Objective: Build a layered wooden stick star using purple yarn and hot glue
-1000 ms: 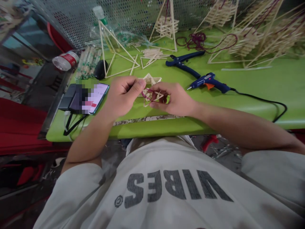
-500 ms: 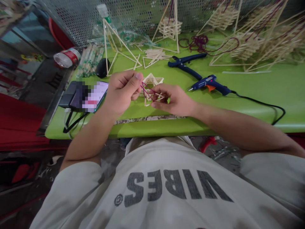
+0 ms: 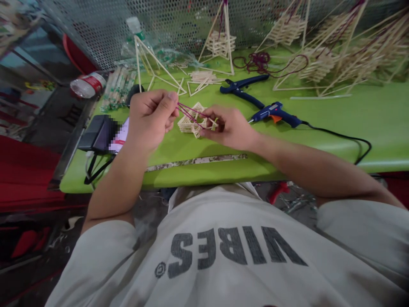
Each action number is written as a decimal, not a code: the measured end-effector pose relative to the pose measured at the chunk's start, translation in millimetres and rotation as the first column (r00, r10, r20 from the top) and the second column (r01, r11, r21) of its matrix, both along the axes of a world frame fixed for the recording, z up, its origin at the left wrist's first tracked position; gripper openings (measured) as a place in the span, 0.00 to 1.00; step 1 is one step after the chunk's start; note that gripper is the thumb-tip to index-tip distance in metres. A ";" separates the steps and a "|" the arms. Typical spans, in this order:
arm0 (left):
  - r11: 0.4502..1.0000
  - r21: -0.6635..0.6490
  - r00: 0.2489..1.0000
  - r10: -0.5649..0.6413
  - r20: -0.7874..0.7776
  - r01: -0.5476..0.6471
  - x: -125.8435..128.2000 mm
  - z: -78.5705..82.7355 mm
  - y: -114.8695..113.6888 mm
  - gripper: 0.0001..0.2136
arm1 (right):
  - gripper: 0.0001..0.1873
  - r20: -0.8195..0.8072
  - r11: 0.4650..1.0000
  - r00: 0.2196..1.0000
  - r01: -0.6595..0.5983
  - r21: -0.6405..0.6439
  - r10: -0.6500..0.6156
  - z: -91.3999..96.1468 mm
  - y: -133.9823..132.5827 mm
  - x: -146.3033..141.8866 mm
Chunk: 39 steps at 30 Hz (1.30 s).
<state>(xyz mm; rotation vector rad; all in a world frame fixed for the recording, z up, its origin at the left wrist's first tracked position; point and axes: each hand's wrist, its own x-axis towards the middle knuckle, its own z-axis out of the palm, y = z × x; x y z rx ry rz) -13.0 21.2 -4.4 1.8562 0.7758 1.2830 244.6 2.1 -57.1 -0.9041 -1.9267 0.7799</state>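
Observation:
My left hand [image 3: 150, 117] pinches a maroon string [image 3: 188, 113] between thumb and forefinger and holds it taut. The string runs right to a small star-shaped stack of wooden sticks [image 3: 191, 123] on the green table [image 3: 319, 123]. My right hand [image 3: 228, 127] grips that stick piece from the right, fingers curled over its edge. Both hands hover just above the table's near part.
A blue glue gun [image 3: 275, 113] with a black cord lies right of my hands, blue pliers [image 3: 241, 87] behind it. A phone [image 3: 110, 134] sits at the left. Stick pyramids [image 3: 220, 40], loose sticks [image 3: 200, 79], a plastic bottle [image 3: 87, 84] and maroon cord [image 3: 260, 62] fill the back by a mesh wall.
My left hand has pulled the string out to the left and up, drawing it taut. My right hand and the stick piece shifted slightly left.

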 end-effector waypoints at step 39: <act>0.974 0.227 0.808 0.153 -0.569 -0.025 35.2 88.6 35.5 0.26 | 0.54 -0.314 0.915 0.943 -0.222 -0.338 0.113 -4.0 22.4 6.0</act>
